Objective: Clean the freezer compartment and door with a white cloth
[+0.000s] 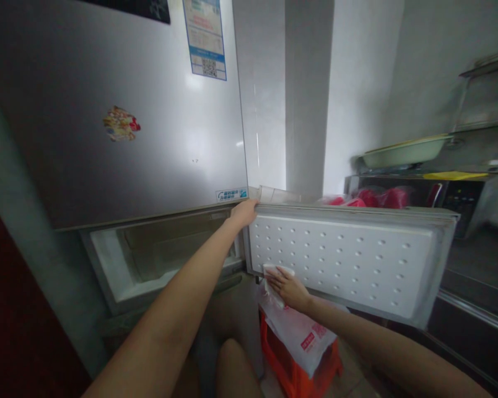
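Note:
A lower refrigerator door point(336, 249) stands swung out to the right, its dimpled white inner panel facing me. My left hand point(244, 213) is at the door's top corner by the hinge, its fingers closed over the edge. Down at the panel's bottom left, my right hand point(289, 289) presses a white cloth point(274, 269) against the door's lower edge, fingers stretched over it. Left of the door the refrigerator compartment point(161, 249) is open, partly hidden behind my left forearm. The upper silver door point(170, 149) is closed.
Beneath the door, a white plastic bag point(302, 334) lies over an orange stool point(282, 362). Red items in clear plastic point(382, 198) are behind the door. A counter at right bears a pale green basin point(406, 153) and a yellow cloth-like piece point(454, 176). A wall is behind.

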Demonstrator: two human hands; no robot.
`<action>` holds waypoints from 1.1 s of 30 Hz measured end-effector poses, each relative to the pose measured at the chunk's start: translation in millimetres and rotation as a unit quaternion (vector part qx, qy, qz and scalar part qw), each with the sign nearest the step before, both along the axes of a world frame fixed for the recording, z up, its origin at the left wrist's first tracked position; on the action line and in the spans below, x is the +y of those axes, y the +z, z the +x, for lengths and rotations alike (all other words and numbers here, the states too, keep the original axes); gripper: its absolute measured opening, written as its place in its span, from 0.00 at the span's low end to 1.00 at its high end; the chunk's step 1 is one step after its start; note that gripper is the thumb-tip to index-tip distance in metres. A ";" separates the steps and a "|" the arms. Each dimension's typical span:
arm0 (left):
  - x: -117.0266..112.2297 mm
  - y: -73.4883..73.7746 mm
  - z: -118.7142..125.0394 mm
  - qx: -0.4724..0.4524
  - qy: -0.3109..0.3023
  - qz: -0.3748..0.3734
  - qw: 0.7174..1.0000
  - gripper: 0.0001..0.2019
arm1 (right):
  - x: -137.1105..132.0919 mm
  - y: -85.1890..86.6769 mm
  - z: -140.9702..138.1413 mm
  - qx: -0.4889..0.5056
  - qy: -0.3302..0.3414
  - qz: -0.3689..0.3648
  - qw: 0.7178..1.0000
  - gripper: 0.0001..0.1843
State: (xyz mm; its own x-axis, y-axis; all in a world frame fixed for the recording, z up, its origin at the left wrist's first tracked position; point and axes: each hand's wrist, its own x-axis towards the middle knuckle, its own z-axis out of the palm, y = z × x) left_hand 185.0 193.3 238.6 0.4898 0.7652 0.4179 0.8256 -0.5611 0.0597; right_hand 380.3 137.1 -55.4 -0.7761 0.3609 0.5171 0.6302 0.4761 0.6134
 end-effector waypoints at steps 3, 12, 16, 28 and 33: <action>-1.3 -2.3 -1.0 0.002 -0.002 0.013 1.000 0.27 | 6.6 44.2 4.1 0.004 -0.003 -0.008 1.000 0.21; 2.2 -6.8 -2.9 0.000 -0.024 0.021 0.999 0.26 | 14.0 203.7 -4.0 0.104 -0.053 -0.001 0.993 0.28; 3.2 -8.0 -2.8 0.000 -0.027 0.016 1.000 0.28 | 13.1 176.5 -13.2 0.115 -0.070 -0.001 0.991 0.30; -0.1 -6.7 -2.2 -0.002 -0.007 0.022 1.000 0.29 | -24.5 -8.4 33.6 -0.022 -0.009 -0.012 1.000 0.19; 1.2 -9.7 -0.7 -0.003 -0.006 0.032 0.999 0.28 | -22.2 55.6 35.5 -0.034 -0.020 -0.026 0.999 0.18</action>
